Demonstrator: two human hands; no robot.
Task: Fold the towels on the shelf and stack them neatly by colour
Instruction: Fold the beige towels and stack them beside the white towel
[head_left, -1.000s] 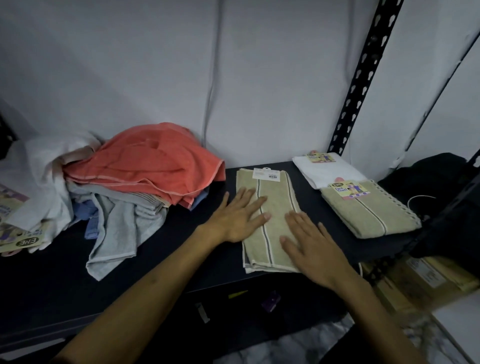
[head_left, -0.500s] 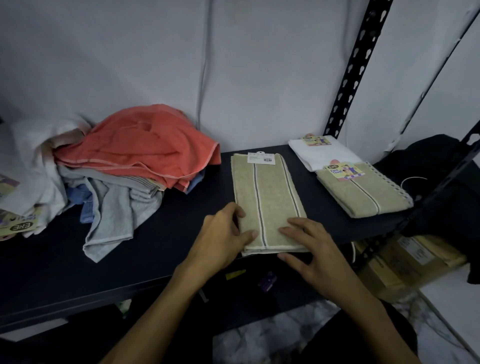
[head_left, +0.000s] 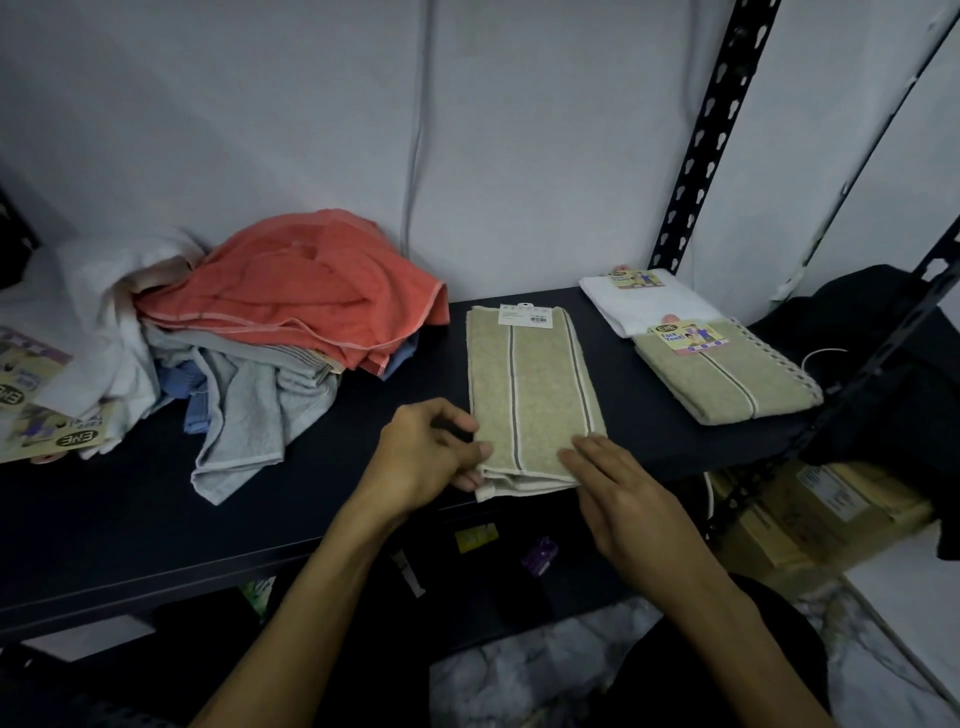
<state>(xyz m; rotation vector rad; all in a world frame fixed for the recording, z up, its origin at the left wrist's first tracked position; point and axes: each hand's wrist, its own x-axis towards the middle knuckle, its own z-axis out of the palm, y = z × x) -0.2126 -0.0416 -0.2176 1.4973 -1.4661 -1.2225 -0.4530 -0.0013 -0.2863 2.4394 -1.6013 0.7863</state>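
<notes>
My left hand (head_left: 423, 452) pinches the near-left corner of the beige towel (head_left: 530, 395) lying on the shelf (head_left: 311, 499); my right hand (head_left: 623, 499) rests flat, fingers straight. Lift both near corners evenly, folding square.

left hand (head_left: 423, 457) now pinches towel (head_left: 530, 395) (near corner) – lifting

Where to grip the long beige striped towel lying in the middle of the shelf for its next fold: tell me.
Take the long beige striped towel by its two near corners, coming from the front edge of the dark shelf. It lies flat as a narrow strip running away from you, with its tag at the far end. The left hand already pinches the near left corner; the right hand lies flat on the right one.
</notes>
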